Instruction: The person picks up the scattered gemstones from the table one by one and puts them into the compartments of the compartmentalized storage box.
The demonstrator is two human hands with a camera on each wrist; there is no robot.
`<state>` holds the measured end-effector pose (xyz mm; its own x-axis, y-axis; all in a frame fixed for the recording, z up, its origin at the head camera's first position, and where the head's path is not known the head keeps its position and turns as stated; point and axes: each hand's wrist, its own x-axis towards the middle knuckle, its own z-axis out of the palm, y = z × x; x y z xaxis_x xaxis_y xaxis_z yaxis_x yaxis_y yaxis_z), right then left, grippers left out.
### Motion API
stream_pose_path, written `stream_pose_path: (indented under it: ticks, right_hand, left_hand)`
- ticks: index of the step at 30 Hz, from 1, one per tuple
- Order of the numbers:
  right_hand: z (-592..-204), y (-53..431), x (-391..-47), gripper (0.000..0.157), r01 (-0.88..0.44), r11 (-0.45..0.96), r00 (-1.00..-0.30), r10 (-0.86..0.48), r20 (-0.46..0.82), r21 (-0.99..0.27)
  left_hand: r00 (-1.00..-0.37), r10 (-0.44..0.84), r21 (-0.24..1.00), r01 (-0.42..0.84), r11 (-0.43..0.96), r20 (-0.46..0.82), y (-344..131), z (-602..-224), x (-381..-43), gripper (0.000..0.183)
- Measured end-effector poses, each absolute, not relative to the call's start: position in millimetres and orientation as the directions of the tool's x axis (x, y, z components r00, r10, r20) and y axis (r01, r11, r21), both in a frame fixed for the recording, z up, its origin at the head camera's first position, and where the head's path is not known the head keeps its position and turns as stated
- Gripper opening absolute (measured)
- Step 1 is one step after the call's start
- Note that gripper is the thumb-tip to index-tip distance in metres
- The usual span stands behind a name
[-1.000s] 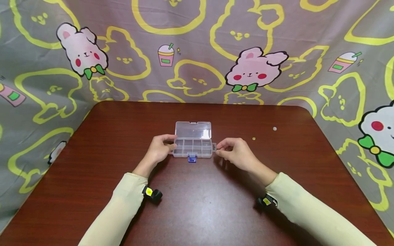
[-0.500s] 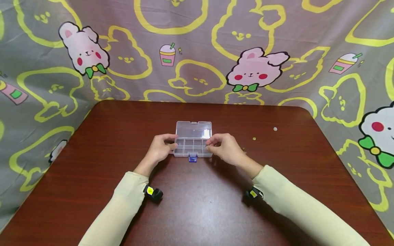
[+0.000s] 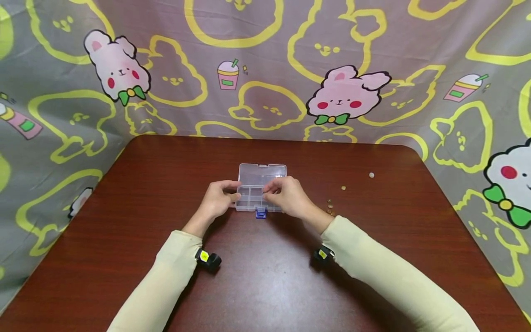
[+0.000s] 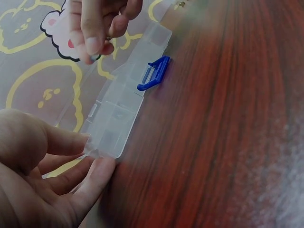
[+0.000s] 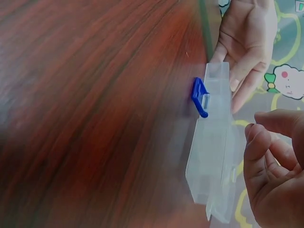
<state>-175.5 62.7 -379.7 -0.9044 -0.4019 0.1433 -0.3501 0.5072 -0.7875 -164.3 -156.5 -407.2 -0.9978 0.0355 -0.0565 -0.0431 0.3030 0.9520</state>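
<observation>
Blue latch between the hands, near side of the open clear compartment box. Left hand grips its left end. Right hand above its right half, fingertips pinched close; can't tell on what. Brown beads right of that hand, white bead farther out.

The place is a screened-off tabletop space, shown by a wide reddish-brown wood-grain table closed in at the back and both sides by creased grey cloth printed with yellow outlines, pale rabbits and pink drink cups, though the kind of building cannot be told.
</observation>
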Motion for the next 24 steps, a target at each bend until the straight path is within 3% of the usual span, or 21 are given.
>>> stream_pose_path:
  ticks: [24]
  right_hand:
    - [-381, 15, -192, 0.006, -0.340, 0.513, -0.898, -0.426, 0.109, -0.788]
  left_hand:
    - [-0.997, 0.044, 0.947, -0.043, 0.319, -0.060, -157, -405, -163, 0.036]
